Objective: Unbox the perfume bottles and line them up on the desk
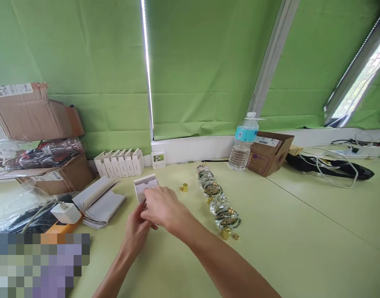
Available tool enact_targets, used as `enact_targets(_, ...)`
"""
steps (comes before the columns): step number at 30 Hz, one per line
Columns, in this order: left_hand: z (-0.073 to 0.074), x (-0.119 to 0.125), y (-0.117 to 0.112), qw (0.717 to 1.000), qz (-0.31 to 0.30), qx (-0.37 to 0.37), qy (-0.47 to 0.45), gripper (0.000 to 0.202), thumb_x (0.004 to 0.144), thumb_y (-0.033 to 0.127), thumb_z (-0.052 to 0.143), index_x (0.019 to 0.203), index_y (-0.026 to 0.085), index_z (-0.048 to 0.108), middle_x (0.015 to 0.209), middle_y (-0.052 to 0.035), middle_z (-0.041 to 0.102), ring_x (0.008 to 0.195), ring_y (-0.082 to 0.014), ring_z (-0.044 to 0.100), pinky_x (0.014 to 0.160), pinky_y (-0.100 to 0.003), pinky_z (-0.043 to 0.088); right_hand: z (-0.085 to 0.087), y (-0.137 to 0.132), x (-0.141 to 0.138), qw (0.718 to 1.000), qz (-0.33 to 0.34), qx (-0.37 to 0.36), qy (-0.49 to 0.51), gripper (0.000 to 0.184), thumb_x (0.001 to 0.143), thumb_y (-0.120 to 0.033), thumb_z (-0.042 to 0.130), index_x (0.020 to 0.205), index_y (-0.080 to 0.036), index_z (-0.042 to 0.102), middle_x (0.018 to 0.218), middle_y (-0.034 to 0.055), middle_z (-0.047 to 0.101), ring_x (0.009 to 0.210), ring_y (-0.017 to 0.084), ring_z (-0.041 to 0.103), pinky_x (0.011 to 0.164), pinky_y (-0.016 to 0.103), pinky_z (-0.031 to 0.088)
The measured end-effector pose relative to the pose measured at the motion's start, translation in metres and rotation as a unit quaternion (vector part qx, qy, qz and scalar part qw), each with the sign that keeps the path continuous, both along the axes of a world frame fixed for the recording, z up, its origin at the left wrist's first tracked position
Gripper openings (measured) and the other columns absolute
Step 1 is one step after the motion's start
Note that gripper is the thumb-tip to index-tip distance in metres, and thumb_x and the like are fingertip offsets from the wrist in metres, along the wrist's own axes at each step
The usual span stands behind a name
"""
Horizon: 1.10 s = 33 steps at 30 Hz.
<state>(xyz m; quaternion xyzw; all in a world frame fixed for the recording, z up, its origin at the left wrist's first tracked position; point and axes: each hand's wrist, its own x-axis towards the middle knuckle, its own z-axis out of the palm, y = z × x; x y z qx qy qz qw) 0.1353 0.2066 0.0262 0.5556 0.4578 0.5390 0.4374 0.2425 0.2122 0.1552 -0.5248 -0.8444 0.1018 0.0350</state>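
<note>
Now, the left hand point(134, 234) and right hand point(162, 207) hold a white box point(145, 183); a gold cap point(184, 187) and glass bottles point(219, 206) sit just beyond the right hand.

Before you on the table point(289, 215), a row of glass bottles point(216, 196) runs away from you, with a loose cap point(184, 187) just to its left. Further left sits a small carton point(145, 183), with a line of upright cartons point(119, 163) behind it and a stack of flat card point(99, 203) to its left. Behind the row, a water bottle point(242, 145) stands just left of a cardboard box point(268, 154).
</note>
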Motion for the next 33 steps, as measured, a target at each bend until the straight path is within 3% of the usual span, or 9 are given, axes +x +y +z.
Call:
enact_targets(4, -0.005, -0.004, 0.005, 0.999, -0.014, -0.039, -0.026, 0.034, 0.073, 0.041, 0.069, 0.094, 0.016, 0.059, 0.068, 0.0004, 0.063, 0.06, -0.0157, 0.062, 0.054, -0.027, 0.052, 0.011, 0.008, 0.023, 0.998, 0.032, 0.007, 0.054, 0.037, 0.077, -0.051, 0.057, 0.098, -0.022, 0.067, 0.084, 0.0058, 0.071, 0.077, 0.022, 0.065, 0.062, 0.029, 0.045)
enact_targets(6, -0.008, -0.003, 0.006, 0.998, -0.019, -0.047, -0.031, 0.037, 0.072, 0.042, 0.07, 0.098, 0.017, 0.059, 0.076, -0.0012, 0.065, 0.062, -0.0152, 0.063, 0.055, -0.028, 0.054, 0.016, 0.019, 0.037, 0.997, -0.017, 0.038, 0.06, 0.037, 0.084, -0.05, 0.049, 0.099, -0.022, 0.067, 0.091, 0.007, 0.071, 0.081, 0.022, 0.065, 0.063, 0.028, 0.044)
enact_targets(8, -0.01, -0.002, 0.008, 0.997, -0.029, -0.058, -0.034, 0.04, 0.072, 0.044, 0.07, 0.1, 0.018, 0.059, 0.083, -0.0024, 0.066, 0.064, -0.0149, 0.064, 0.058, -0.029, 0.055, 0.013, 0.034, 0.048, 0.992, -0.09, 0.082, 0.028, 0.031, 0.089, -0.039, 0.044, 0.098, -0.02, 0.067, 0.095, 0.0088, 0.071, 0.086, 0.022, 0.065, 0.067, 0.029, 0.043)
enact_targets(10, -0.012, -0.001, 0.009, 0.997, -0.034, -0.065, -0.033, 0.042, 0.072, 0.045, 0.07, 0.101, 0.018, 0.059, 0.085, -0.003, 0.066, 0.065, -0.0153, 0.064, 0.062, -0.03, 0.056, 0.002, 0.052, 0.054, 0.986, -0.134, 0.1, -0.015, 0.025, 0.09, -0.027, 0.046, 0.1, -0.019, 0.066, 0.098, 0.0107, 0.07, 0.092, 0.023, 0.064, 0.071, 0.029, 0.043)
enact_targets(14, -0.013, -0.001, 0.009, 0.997, -0.039, -0.07, -0.016, 0.044, 0.07, 0.047, 0.071, 0.101, 0.017, 0.06, 0.087, -0.0045, 0.067, 0.069, -0.0162, 0.064, 0.069, -0.032, 0.056, -0.037, 0.082, 0.058, 0.983, -0.153, 0.087, -0.059, 0.018, 0.083, -0.01, 0.053, 0.096, -0.013, 0.067, 0.1, 0.0153, 0.068, 0.095, 0.025, 0.063, 0.077, 0.032, 0.044)
enact_targets(17, -0.012, -0.001, 0.009, 0.997, -0.044, -0.07, -0.012, 0.042, 0.071, 0.046, 0.071, 0.098, 0.016, 0.06, 0.086, -0.0048, 0.067, 0.069, -0.0156, 0.063, 0.068, -0.031, 0.056, -0.064, 0.094, 0.057, 0.98, -0.154, 0.087, -0.092, 0.015, 0.088, -0.017, 0.056, 0.1, -0.012, 0.064, 0.103, 0.0113, 0.066, 0.101, 0.023, 0.06, 0.088, 0.039, 0.044)
enact_targets(20, -0.01, 0.0, 0.007, 0.996, -0.045, -0.071, -0.008, 0.039, 0.072, 0.046, 0.07, 0.096, 0.016, 0.06, 0.086, -0.0043, 0.065, 0.07, -0.0153, 0.062, 0.068, -0.031, 0.055, -0.082, 0.101, 0.055, 0.978, -0.148, 0.082, -0.121, 0.025, 0.091, -0.031, 0.056, 0.108, -0.013, 0.061, 0.111, 0.0074, 0.062, 0.102, 0.021, 0.059, 0.09, 0.044, 0.047)
enact_targets(27, -0.007, 0.001, 0.006, 0.996, -0.039, -0.076, -0.007, 0.037, 0.072, 0.045, 0.07, 0.092, 0.016, 0.06, 0.084, -0.0037, 0.065, 0.069, -0.0152, 0.062, 0.069, -0.031, 0.055, -0.099, 0.109, 0.056, 0.976, -0.141, 0.082, -0.146, 0.027, 0.091, -0.032, 0.057, 0.11, -0.014, 0.06, 0.112, 0.0077, 0.061, 0.102, 0.021, 0.059, 0.09, 0.044, 0.047)
enact_targets(33, -0.008, 0.001, 0.006, 0.997, -0.044, -0.07, -0.009, 0.039, 0.072, 0.046, 0.07, 0.097, 0.017, 0.062, 0.086, -0.0042, 0.066, 0.069, -0.0149, 0.062, 0.067, -0.029, 0.054, -0.099, 0.107, 0.054, 0.978, -0.139, 0.101, -0.116, 0.016, 0.089, -0.019, 0.056, 0.102, -0.013, 0.064, 0.099, 0.0068, 0.066, 0.101, 0.022, 0.059, 0.1, 0.047, 0.033)
